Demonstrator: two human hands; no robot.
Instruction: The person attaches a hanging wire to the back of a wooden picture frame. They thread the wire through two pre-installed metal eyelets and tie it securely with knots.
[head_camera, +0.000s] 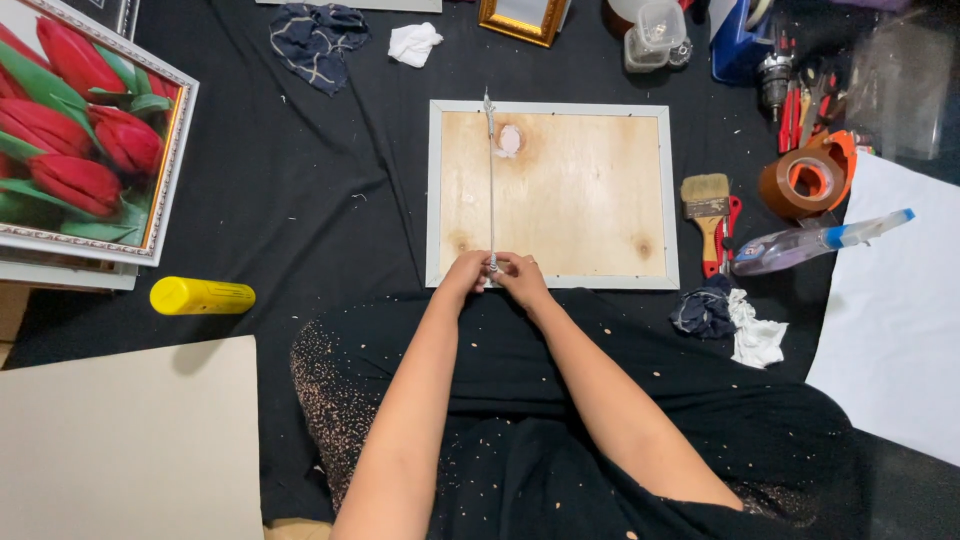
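A thin wire (490, 180) is pinched at its near end by both hands, the left hand (466, 272) and right hand (520, 277) pressed together at the near edge of a frame (553, 107) laid face down on black cloth (300, 200). The fingers of both are curled tight around the wire's end; how much of it is gripped by each cannot be made out. From the hands the wire is stretched straight away across the bare plywood back (580, 190) to the far edge, just beside a pale pink patch (508, 139).

Slippage is judged the main risk: the wire is held taut, and if the pinch gives, the end could be whipped back toward the fingers or the far fixing pulled loose. The frame, being unclamped, could also be dragged toward the lap by a hard pull.

Just right of the right hand, a brush (707, 205), a spray bottle (815, 243) and a tape roll (808, 177) are seen, with crumpled rags (735, 320) nearer. Well to the left, a yellow tube (202, 296) and a tulip picture (80, 130) are set.
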